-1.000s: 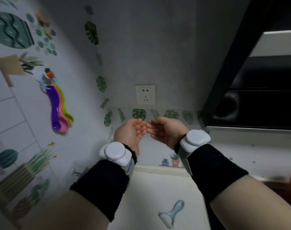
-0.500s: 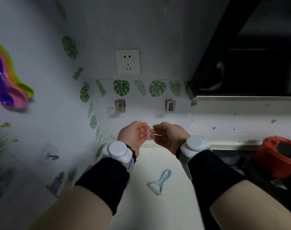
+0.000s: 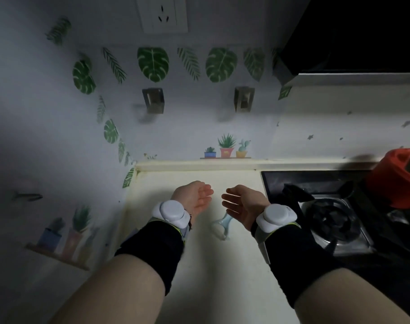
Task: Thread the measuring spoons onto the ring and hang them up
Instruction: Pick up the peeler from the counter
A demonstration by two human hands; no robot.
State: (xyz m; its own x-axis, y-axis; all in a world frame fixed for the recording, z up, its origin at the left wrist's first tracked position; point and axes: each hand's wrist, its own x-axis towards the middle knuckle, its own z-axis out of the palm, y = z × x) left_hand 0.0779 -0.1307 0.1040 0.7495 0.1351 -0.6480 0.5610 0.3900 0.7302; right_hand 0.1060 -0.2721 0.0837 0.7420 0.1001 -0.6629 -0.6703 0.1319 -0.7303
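So here's us at the counter (image 3: 199,265), both arms stretched out over the cream top. Our left hand (image 3: 194,198) and right hand (image 3: 241,204) sit palm to palm with a gap between the fingertips. Fingers on both are relaxed and nearly straight, and neither one has hold of anything. The measuring spoons and the ring aren't in this view, so we can't tell where they are.

Each wrist has a white puck-shaped tracker, left (image 3: 172,210) and right (image 3: 275,216), strapped over black wristbands (image 3: 152,249).

A pale blue peeler (image 3: 221,226) lies flat on the counter under the gap between our hands. Our right hand covers the top of its handle from this angle (so only the blade end shows properly).

The gas hob (image 3: 332,218) sits just beside our right forearm, with a red pot (image 3: 395,178) at its far right edge and the dark range hood (image 3: 363,31) above. On the back wall there are two metal hooks, left (image 3: 153,100) and right (image 3: 243,99), bare and well apart from each other. They're under a row of leaf stickers (image 3: 153,64), with a white socket (image 3: 163,14) higher up. Little potted-plant stickers (image 3: 226,149) sit right above the counter's back edge. The left wall is blurry, with something like another small hook (image 3: 27,196) on it.
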